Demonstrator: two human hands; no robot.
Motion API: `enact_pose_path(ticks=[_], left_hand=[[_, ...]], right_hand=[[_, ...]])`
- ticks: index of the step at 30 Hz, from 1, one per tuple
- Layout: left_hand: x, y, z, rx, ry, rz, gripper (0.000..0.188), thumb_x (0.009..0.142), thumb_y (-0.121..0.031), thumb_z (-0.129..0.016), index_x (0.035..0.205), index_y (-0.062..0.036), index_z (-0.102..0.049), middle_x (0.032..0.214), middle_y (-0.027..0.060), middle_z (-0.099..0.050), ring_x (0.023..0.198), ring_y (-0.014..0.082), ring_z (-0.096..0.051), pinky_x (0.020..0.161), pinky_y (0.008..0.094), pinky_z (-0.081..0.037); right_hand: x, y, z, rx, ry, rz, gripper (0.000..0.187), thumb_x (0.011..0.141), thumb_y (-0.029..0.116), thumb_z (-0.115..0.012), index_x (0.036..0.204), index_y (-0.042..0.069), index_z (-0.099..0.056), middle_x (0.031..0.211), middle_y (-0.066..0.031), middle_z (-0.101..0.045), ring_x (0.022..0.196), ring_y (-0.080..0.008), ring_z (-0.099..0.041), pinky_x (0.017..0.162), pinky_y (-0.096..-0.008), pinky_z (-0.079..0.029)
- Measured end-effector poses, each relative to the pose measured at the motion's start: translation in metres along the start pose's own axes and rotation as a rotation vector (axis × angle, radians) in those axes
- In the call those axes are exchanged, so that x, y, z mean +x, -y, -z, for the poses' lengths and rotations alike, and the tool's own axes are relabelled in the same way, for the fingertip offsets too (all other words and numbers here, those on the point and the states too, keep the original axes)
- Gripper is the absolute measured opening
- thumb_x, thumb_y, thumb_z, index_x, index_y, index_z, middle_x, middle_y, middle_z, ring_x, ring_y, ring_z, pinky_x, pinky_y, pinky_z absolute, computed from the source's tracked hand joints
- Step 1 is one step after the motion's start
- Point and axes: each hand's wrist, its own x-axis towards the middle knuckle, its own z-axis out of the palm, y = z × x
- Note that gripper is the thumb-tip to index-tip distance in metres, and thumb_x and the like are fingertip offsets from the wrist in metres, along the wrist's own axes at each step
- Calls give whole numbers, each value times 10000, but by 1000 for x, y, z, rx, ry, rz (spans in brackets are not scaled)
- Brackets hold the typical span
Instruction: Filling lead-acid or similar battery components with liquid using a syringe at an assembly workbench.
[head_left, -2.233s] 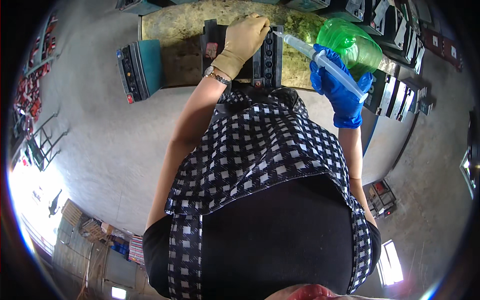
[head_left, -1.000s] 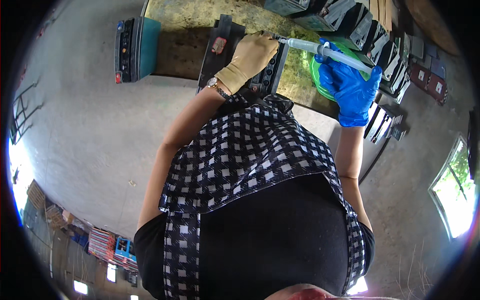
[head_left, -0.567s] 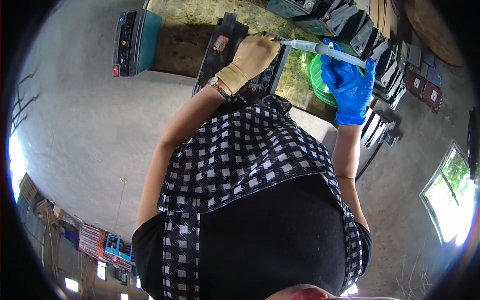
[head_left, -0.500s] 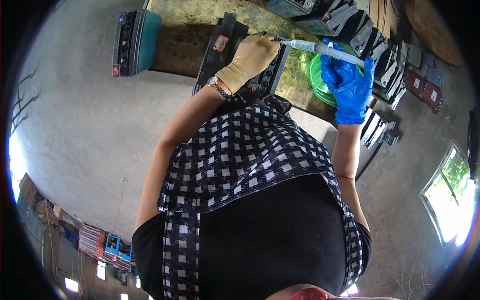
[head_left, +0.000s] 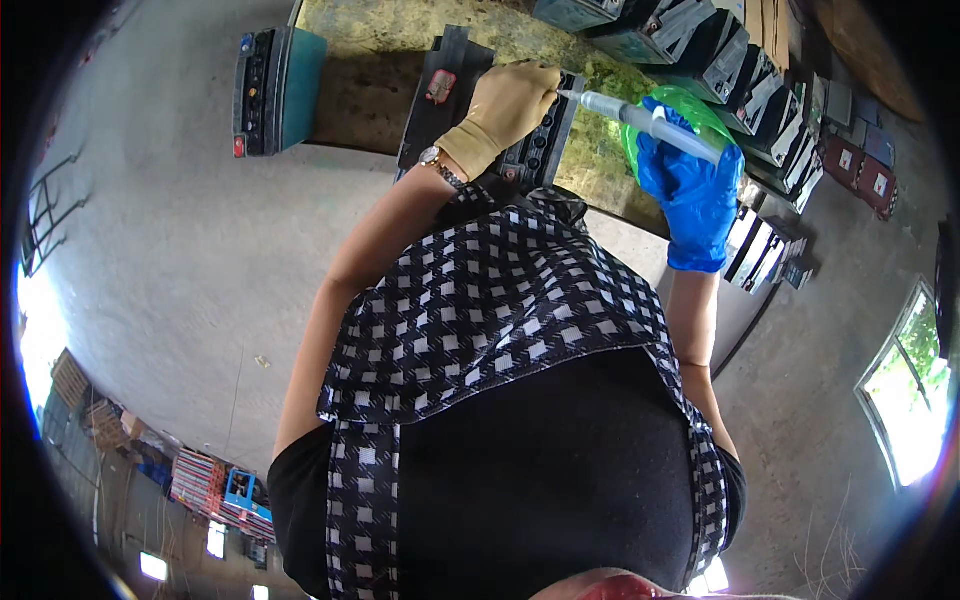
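On the stained yellow-green worktop (head_left: 420, 40), near its front edge, a black battery (head_left: 530, 150) lies with its row of round cell openings facing up. The left hand (head_left: 505, 105), in a tan glove with a watch at the wrist, rests curled over the battery's top, its fingertips pinching the nozzle end of a large clear syringe (head_left: 640, 120). The right hand (head_left: 690, 195), in a blue glove, is closed around the syringe barrel, holding it slanted down toward the left hand. Just behind that hand, toward the worktop's right end, sits a green basin (head_left: 690, 105). A second dark battery (head_left: 440, 85) with a red label lies just left of the first, and a teal-sided battery (head_left: 275, 90) stands at the worktop's left corner. More grey batteries (head_left: 690, 35) line the back edge.

By the look of it, the step in hand is dosing the battery's cells with liquid from the syringe, the tip being guided to an opening. Whether the tip is already inside an opening cannot be told. The next move would call for a steady nozzle and a slow, even press, so nothing spills across the casing.
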Motion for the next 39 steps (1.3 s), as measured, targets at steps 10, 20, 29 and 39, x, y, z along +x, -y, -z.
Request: enact_pose_path(ticks=[10,20,29,39], left_hand=[[0,-1,0,-26,17,64,66,804,-155,-653,822,-121,-599,723,67,-616,728,277,-621,621,380,-478],[-21,-5,9,-59,9,-78,118,829,-230,-644,778,-124,-633,800,56,-624,768,283,-611,712,399,-488],[-22,-4,6,-6,29,-98,139,838,-237,-635,775,-113,-628,808,67,-636,786,288,-622,726,407,-497],[-21,-8,5,2,58,0,105,812,-198,-646,761,-119,-599,756,50,-617,760,283,-612,702,398,-492]], right_hand=[[-3,-15,5,58,80,-57,845,938,623,-422,1429,-62,-369,1431,-208,-451,1133,-282,-564,927,-340,-478],[16,-10,14,332,64,-140,599,997,462,-467,1337,-31,-498,1287,-167,-584,955,-224,-626,759,-294,-511],[22,-10,15,379,43,-166,554,1006,414,-481,1317,-43,-507,1224,-150,-608,879,-198,-617,695,-278,-507],[-15,-14,10,109,-21,-94,466,1018,323,-477,1321,-30,-515,1253,-160,-594,917,-197,-613,795,-288,-509]])
